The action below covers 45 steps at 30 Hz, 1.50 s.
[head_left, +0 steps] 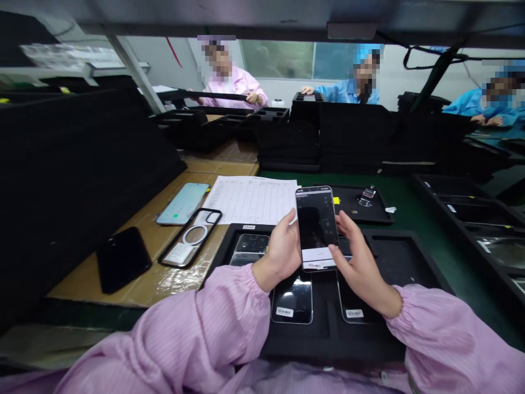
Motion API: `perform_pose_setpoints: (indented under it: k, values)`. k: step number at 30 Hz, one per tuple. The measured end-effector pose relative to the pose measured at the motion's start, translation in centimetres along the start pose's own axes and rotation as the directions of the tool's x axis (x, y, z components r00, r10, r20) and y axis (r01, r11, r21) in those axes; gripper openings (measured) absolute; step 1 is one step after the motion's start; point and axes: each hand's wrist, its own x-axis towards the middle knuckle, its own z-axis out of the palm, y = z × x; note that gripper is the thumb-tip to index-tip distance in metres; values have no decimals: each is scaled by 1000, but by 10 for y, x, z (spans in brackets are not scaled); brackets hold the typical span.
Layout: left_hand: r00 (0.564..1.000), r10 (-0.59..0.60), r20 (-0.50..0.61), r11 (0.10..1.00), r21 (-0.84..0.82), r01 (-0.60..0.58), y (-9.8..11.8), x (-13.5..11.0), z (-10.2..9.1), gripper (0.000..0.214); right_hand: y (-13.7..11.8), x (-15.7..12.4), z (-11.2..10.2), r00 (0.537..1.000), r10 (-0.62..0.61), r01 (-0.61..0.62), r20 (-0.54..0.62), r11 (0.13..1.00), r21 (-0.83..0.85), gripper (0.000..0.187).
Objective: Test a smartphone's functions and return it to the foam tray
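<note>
Upright in front of me is a smartphone (316,224) with a lit screen, dark above and white near the bottom. My left hand (284,246) grips it along its left edge, fingers hidden behind it. My right hand (356,262) is at the phone's right side, its thumb at the lower right of the screen and the other fingers partly behind; whether it bears any weight I cannot tell. Below lies a black foam tray (328,342) holding several phones. One phone (292,301) with a barcode label shows under my left hand, another labelled phone (356,306) under my right.
Left on the cardboard are a dark phone (123,260), a clear phone case (191,238) with black edges and a light-blue phone (184,203). A printed sheet (250,200) lies behind the tray. Stacked black trays (356,131) stand farther back, with several co-workers beyond. A metal shelf (262,19) hangs overhead.
</note>
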Motion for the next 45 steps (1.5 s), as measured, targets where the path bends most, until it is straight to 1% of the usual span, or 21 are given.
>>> perform_pose_setpoints:
  k: [3, 7, 10, 14, 18, 23, 26, 28, 31, 33, 35, 37, 40, 45]
  values:
    - [1000, -4, 2, 1000, 2, 4, -3, 1, -1, 59, 1, -2, -3, 999, 52, -51, -12, 998, 49, 58]
    - [1000, 17, -11, 1000, 23, -17, -7, 5, -8, 57, 5, -5, -5, 988, 154, -156, 25, 973, 170, 60]
    - [1000, 23, -8, 1000, 21, -23, -7, 6, -10, 55, 8, -7, -4, 977, 208, -213, 46, 951, 223, 62]
    - [999, 31, -7, 1000, 3, -31, -9, 6, -11, 52, 8, -6, -2, 966, 240, -258, 99, 930, 261, 64]
    - [1000, 1, -9, 999, 37, -1, -11, 10, -17, 55, 8, -3, -1, 960, 252, -278, 124, 917, 286, 63]
    - [1000, -5, 30, 999, 40, 3, -10, 10, -16, 53, 8, -3, -1, 954, 273, -300, 127, 900, 318, 63]
    - [999, -15, 42, 997, 70, 12, -8, 8, -15, 53, 7, -2, -2, 943, 308, -333, 127, 877, 347, 62]
    - [997, -45, 64, 994, 106, 38, -8, 9, -18, 51, 7, -1, -2, 928, 349, -373, 131, 851, 371, 63]
    - [987, -90, 135, 988, 138, 71, -8, 11, -25, 48, 11, 1, -3, 895, 420, -442, 147, 800, 406, 61]
    - [979, -91, 181, 989, 134, 68, -8, 13, -29, 47, 16, 1, -5, 878, 443, -476, 181, 768, 428, 59]
    - [977, -85, 194, 990, 128, 61, -9, 14, -30, 47, 21, 2, -6, 875, 434, -483, 215, 750, 453, 58]
    - [982, -83, 169, 990, 128, 62, -9, 15, -31, 46, 23, 1, -7, 881, 414, -472, 228, 748, 466, 57]
    - [990, -74, 121, 991, 117, 60, -10, 14, -32, 43, 21, 2, -6, 887, 416, -460, 200, 764, 452, 59]
    - [992, -75, 104, 994, 87, 66, -10, 13, -31, 41, 8, 2, -3, 884, 446, -460, 136, 783, 419, 63]
